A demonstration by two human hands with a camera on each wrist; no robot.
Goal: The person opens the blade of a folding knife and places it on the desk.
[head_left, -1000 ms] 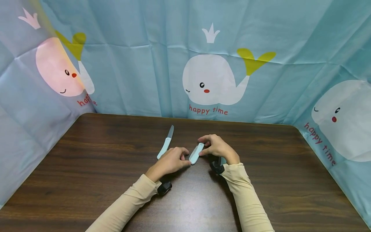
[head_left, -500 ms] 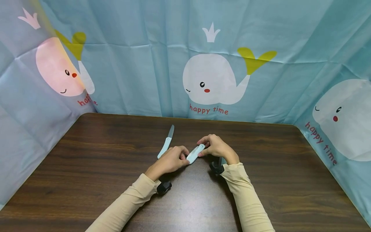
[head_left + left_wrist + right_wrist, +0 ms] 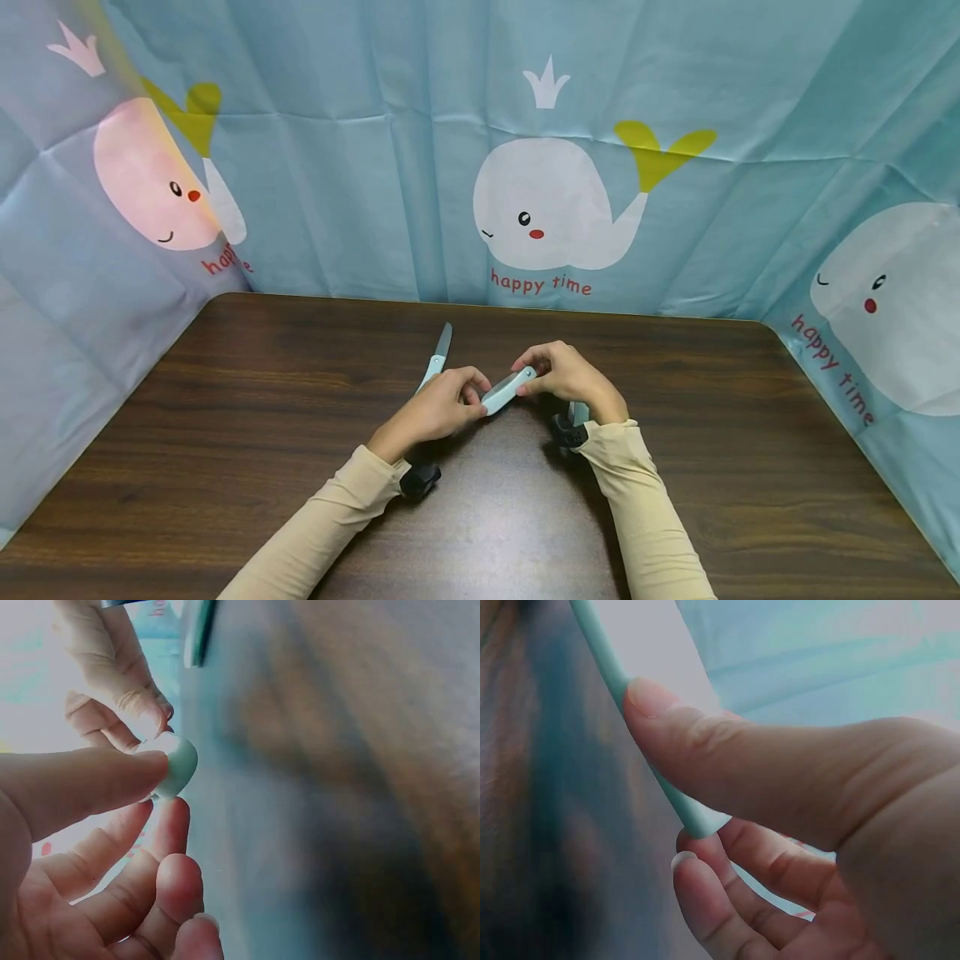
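Between my hands is a folding knife (image 3: pixel 504 395) with a pale mint handle, its blade lying folded along the handle. My left hand (image 3: pixel 435 408) pinches the near-left end; in the left wrist view the thumb presses the rounded handle end (image 3: pixel 182 763), with a fingertip under it. At the far-right end, by the pivot, my right hand (image 3: pixel 568 375) grips the knife between thumb and fingers. In the right wrist view its thumb lies across the flat handle (image 3: pixel 649 645). A second folding knife (image 3: pixel 437 364) lies unfolded behind my left hand, which covers part of its handle.
A pale mint object (image 3: pixel 578 413), mostly hidden by the right wrist, is on the brown wooden table (image 3: pixel 225 467). Each wrist carries a black camera mount (image 3: pixel 420 481). A blue curtain (image 3: pixel 337 208) with whale prints hangs behind the table's back edge.
The folding knife has turned in both hands and risen slightly, with its blade side now facing up. My left hand has shifted upward and covers more of the second knife's handle.
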